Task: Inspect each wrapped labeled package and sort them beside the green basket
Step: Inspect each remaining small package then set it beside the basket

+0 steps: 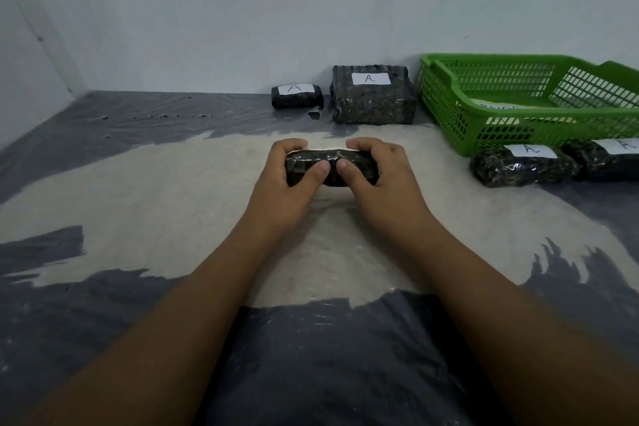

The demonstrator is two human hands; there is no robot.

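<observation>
A small dark wrapped package (332, 169) sits in the middle of the floor, held from both ends. My left hand (287, 180) grips its left end and my right hand (380, 176) grips its right end, thumbs on the near face. Its white label on top is mostly hidden by my fingers. The green basket (518, 135) stands at the right against the wall. Left of it rest a large package (373, 97) and a small package (297, 97), both labeled A. In front of the basket lie two more labeled packages: one (522, 166) and another (612, 159) cut off by the frame edge.
The floor is covered by a grey plastic sheet (103, 322) with a pale worn patch in the middle. A white wall runs along the back and the left side. Something pale with writing lies inside the basket.
</observation>
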